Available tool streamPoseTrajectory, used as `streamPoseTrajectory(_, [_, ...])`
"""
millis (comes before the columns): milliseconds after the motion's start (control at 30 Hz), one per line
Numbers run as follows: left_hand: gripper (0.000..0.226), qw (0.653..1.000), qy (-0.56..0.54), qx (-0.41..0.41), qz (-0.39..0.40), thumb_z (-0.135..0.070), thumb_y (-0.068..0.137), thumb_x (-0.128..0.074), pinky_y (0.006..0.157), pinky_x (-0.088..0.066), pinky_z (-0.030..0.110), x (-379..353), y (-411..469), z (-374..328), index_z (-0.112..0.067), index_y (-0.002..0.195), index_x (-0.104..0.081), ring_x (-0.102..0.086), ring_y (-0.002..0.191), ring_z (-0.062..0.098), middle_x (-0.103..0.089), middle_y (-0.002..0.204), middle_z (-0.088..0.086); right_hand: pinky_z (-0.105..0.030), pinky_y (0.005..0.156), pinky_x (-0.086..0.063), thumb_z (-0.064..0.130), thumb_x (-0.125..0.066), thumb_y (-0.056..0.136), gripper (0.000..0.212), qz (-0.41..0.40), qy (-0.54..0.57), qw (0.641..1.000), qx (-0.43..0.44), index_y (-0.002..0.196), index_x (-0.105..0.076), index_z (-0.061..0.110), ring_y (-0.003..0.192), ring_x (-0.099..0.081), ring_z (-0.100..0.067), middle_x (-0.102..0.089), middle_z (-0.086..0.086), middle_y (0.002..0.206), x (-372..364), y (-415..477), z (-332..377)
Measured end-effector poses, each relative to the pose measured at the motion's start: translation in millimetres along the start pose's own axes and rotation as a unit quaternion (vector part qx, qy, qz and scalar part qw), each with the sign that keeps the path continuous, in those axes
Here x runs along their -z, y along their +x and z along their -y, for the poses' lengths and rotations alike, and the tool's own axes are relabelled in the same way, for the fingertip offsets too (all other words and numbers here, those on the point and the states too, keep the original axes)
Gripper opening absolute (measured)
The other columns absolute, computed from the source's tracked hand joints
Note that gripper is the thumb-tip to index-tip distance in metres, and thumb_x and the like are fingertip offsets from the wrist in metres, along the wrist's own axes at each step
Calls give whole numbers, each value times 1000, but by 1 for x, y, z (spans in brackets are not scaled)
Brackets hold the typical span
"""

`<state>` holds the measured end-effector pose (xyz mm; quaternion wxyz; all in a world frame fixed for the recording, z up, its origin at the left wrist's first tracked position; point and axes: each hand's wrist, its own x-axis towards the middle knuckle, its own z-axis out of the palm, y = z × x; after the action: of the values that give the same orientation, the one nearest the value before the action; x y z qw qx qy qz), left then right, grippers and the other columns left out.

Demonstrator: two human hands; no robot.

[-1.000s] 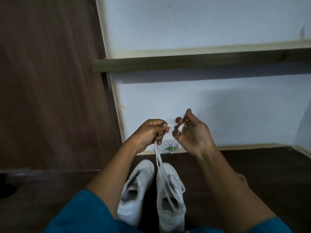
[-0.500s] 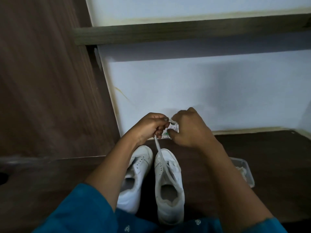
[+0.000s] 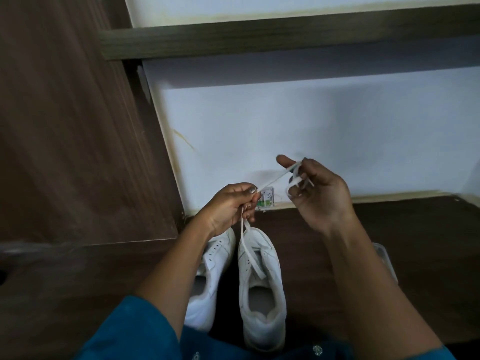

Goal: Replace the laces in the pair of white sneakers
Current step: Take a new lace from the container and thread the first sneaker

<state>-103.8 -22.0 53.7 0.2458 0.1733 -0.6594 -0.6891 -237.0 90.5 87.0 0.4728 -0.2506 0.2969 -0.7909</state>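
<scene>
The white lace (image 3: 270, 181) is light, limp and flat, so it is best pinched close to its tip. It runs from the right sneaker (image 3: 261, 281) at 6 o'clock up through the left hand (image 3: 230, 207), closed on it, toward 2 o'clock to the right hand (image 3: 315, 193), where it appears looped around blurred, partly curled fingers. The left sneaker (image 3: 207, 279) sits just beside, laceless.

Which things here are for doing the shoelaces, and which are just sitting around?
For the job:
- left hand, pinching the lace
- right hand, lace wound round its fingers
- white lace
- right sneaker, lace running down to it
- left sneaker

Just lying about:
- clear plastic tub behind the right arm
- small wall socket
- wooden shelf
</scene>
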Motion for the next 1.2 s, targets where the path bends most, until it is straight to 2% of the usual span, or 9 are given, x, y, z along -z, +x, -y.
streamPoseTrajectory(233, [33,1000,23,3,3,-4,99,-34,58,-44,26,3,6,14,-5,67,-45,-39,44,11,-39,50,-2,-16,54,-44,18,-54,80,24,19,211,976,57,60,-66,12,68,-61,-7,-64,1,66,7,3,1])
streamPoseTrajectory(333, [35,999,27,-3,-28,-4,99,-34,59,-45,25,5,10,21,-6,66,-45,-39,43,10,-39,50,-3,-16,63,-47,-3,-55,85,16,-2,-61,989,134,82,-67,8,71,-59,-4,-68,-1,85,21,7,-14])
streamPoseTrajectory(467, [37,996,68,-18,-53,-3,99,-35,55,-40,22,12,14,29,-7,64,-46,-39,44,9,-42,49,-6,-31,85,-43,5,-76,71,27,38,-657,697,284,97,-72,-1,93,-65,-27,-69,-18,106,44,18,-44])
streamPoseTrajectory(533, [37,992,106,-20,-61,-4,99,-38,52,-38,20,12,15,34,-9,64,-48,-41,45,7,-44,52,-5,-29,70,-47,18,-73,69,17,100,-700,654,270,75,-71,2,71,-66,-29,-71,-15,81,47,20,-60])
streamPoseTrajectory(667, [36,986,155,-17,-63,-4,99,-39,51,-37,18,12,17,40,-9,65,-48,-42,45,6,-45,61,5,-20,50,-24,16,-64,76,26,84,-700,658,266,54,-55,7,46,-33,-12,-48,-2,49,47,24,-75])
streamPoseTrajectory(833, [35,987,149,-13,-66,-3,98,-39,51,-37,18,19,19,46,-9,65,-50,-42,46,7,-44,55,-1,-31,58,-38,19,-63,86,26,38,-580,797,162,77,-60,-5,60,-50,-20,-60,-17,69,49,26,-67])
streamPoseTrajectory(1000, [32,983,181,7,-41,3,96,-40,52,-37,18,12,19,52,-10,70,-55,-44,45,5,-48,55,1,-17,60,-41,21,-68,85,15,119,-609,776,115,80,-68,7,62,-56,2,-63,6,67,45,22,-68])
streamPoseTrajectory(1133, [31,978,207,10,-33,-2,97,-42,53,-37,22,15,18,56,-12,72,-56,-45,44,5,-50,54,-1,-26,55,-35,22,-56,92,31,110,-707,694,82,62,-60,13,50,-46,-3,-52,9,50,50,30,-62])
streamPoseTrajectory(1200, [32,985,166,-3,-40,-1,98,-40,51,-38,19,12,19,56,-10,72,-55,-45,44,4,-52,55,-4,-22,53,-35,22,-52,95,36,97,-670,733,70,59,-58,17,47,-49,-1,-54,13,46,46,26,-63])
